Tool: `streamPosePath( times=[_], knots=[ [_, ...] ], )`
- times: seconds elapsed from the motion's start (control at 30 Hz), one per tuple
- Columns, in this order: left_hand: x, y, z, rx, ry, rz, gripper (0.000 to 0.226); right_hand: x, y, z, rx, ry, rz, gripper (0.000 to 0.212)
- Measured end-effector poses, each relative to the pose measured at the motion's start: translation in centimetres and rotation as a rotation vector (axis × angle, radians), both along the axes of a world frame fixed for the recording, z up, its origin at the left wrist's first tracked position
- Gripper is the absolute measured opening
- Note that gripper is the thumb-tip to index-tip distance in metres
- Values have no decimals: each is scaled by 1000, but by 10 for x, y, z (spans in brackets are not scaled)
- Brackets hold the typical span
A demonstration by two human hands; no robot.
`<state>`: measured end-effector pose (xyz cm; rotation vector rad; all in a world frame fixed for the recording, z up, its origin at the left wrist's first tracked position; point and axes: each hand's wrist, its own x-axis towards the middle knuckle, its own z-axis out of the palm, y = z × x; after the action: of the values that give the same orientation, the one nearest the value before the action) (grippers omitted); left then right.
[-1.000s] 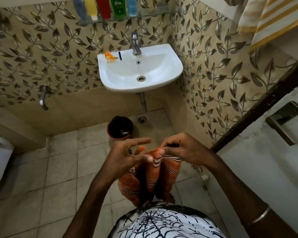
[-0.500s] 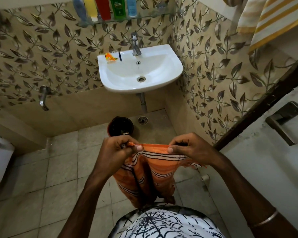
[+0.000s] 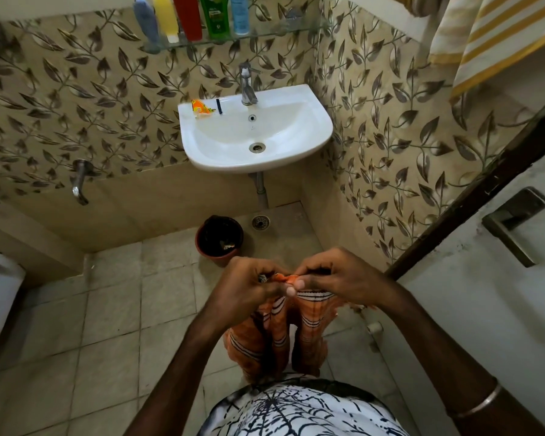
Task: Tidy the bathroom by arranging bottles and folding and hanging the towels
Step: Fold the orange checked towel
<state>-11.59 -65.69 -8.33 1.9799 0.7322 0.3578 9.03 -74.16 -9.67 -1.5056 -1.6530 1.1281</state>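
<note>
Both hands have drawn back together since half a second ago, when they held the orange striped towel (image 3: 277, 335) spread wide between them; its top edge is now bunched into one small gather. One left hand (image 3: 249, 289) and one right hand (image 3: 337, 278) meet at that gather, fingers curled and touching, each pinching the cloth, and the rest of the towel hangs down in two folds in front of the person's spider-web print shirt (image 3: 299, 413). A single metal bangle (image 3: 475, 404) circles the right wrist. Up on the glass shelf (image 3: 265, 34) five bottles stand in a row: one grey-blue bottle (image 3: 146, 22), one yellow bottle (image 3: 166, 17), one red bottle (image 3: 188, 15), one green bottle (image 3: 215, 15) and one light blue bottle (image 3: 239, 12). Below the shelf hangs one white washbasin (image 3: 312, 133) with one chrome tap (image 3: 247, 84); on its left rim lie one orange sachet (image 3: 202, 107) and one small dark item (image 3: 219, 106) that I cannot identify. One brown bin (image 3: 220, 240) sits on the tiled floor under the basin, beside one floor drain (image 3: 261, 222). One wall spout (image 3: 80, 184) juts out at left. One yellow-striped towel (image 3: 485, 36) hangs at upper right, above one door handle (image 3: 513, 221).
</note>
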Motion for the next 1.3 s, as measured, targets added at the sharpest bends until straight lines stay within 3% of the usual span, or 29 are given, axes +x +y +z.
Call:
streamPosePath(
  times=[0.23,0.63,0.8,0.93,1.17,1.23,1.3],
  knots=[
    [-12,10,0,67,-23,146,7,24,-12,-4,-48,9,-100,14],
    [-19,15,-2,77,-4,199,8,33,-20,-3,-20,-58,-128,5],
    [-23,16,-4,90,33,196,8,32,-24,5,-49,84,-156,26],
    [-23,20,-6,78,56,214,7,27,-25,10,-94,141,-25,22],
    [-24,27,-7,61,68,248,6,19,-25,13,-128,169,119,37],
    [-24,28,-6,74,72,238,6,15,-24,14,-82,126,117,45],
    [-24,29,-8,72,73,222,6,10,-22,13,-21,141,71,40]
  ],
)
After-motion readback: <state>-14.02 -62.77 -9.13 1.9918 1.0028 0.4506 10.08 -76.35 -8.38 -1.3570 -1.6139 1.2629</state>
